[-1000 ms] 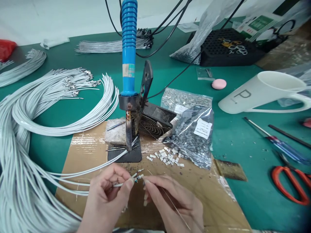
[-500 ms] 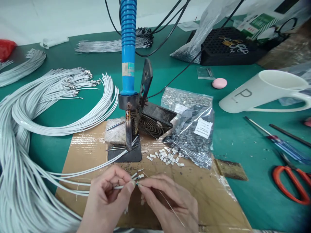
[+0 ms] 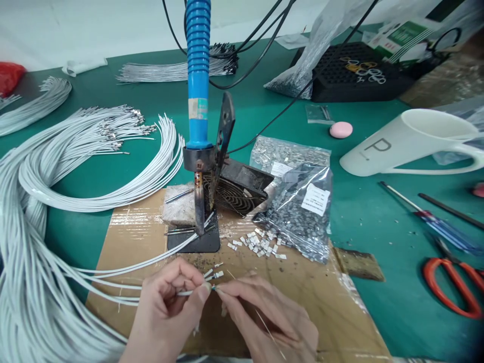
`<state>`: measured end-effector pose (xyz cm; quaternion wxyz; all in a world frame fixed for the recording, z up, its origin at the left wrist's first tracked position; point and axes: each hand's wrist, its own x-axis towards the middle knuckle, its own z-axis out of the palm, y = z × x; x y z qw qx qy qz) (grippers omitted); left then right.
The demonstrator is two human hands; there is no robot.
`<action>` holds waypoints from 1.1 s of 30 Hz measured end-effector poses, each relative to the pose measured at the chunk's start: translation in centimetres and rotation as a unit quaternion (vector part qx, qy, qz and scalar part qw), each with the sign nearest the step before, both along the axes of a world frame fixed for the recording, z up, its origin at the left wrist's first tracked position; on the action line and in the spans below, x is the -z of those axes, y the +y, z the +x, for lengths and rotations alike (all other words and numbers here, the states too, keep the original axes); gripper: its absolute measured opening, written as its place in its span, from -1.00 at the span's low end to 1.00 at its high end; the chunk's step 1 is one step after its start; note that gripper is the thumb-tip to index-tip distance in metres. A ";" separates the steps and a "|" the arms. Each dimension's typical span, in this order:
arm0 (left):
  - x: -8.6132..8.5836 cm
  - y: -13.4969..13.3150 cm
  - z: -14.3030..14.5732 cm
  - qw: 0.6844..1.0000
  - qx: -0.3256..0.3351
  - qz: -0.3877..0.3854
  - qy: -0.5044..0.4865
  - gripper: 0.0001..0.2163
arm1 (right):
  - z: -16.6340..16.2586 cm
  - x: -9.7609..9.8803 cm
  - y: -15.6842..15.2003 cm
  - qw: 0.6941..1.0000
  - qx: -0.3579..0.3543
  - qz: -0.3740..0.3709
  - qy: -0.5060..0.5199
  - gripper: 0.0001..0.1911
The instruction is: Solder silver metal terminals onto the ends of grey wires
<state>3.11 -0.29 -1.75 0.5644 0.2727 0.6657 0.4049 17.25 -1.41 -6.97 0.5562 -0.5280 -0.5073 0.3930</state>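
My left hand (image 3: pixel 170 307) is closed in a pinch on a white cable (image 3: pixel 185 292), thumb against forefinger. The cable's tip, with a bit of blue-green, sticks out just past the thumb. My right hand (image 3: pixel 268 315) is closed, with thumb and forefinger at that tip; what exactly they pinch there is too small to make out. A thin silvery wire (image 3: pixel 265 327) passes through the right hand, showing above and below its fingers. Just beyond the fingertips, other cable ends show, one with a small white connector (image 3: pixel 219 275).
Ahead stands a blue-handled soldering iron (image 3: pixel 198 101) in a stand, beside a small fan (image 3: pixel 238 189). Loose metal terminals (image 3: pixel 260 243) lie on the cardboard (image 3: pixel 340 312) near a bag of dark parts (image 3: pixel 298 217). Cable bundles (image 3: pixel 34 242) fill the left; scissors (image 3: pixel 449 287) and a mug (image 3: pixel 401 143) are right.
The back of my right hand has shifted slightly right, and the thin wire with it. Its fingertips stay at the cable tip. My left hand has hardly moved.
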 end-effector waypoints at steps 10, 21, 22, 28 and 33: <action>0.3 -0.3 0.0 0.999 -0.004 0.013 0.041 -0.82 | 0.7 -0.5 0.2 0.990 0.043 -0.103 0.080 -0.86; 1.1 -0.9 0.1 0.993 0.024 0.069 0.092 -0.86 | -0.1 -1.4 0.4 0.987 -0.001 -0.106 0.117 -0.89; 1.1 -0.9 0.2 0.994 0.022 0.072 0.084 -0.87 | -0.2 -1.4 0.5 0.990 -0.009 -0.095 0.108 -0.87; 0.9 -0.6 0.3 0.995 0.001 0.074 0.072 -0.89 | -0.2 -1.2 0.6 0.993 -0.002 -0.087 0.076 -0.81; 0.7 -0.4 0.0 0.994 0.020 0.084 0.071 -0.90 | 0.0 -1.3 0.9 0.983 -0.020 -0.132 0.126 -0.81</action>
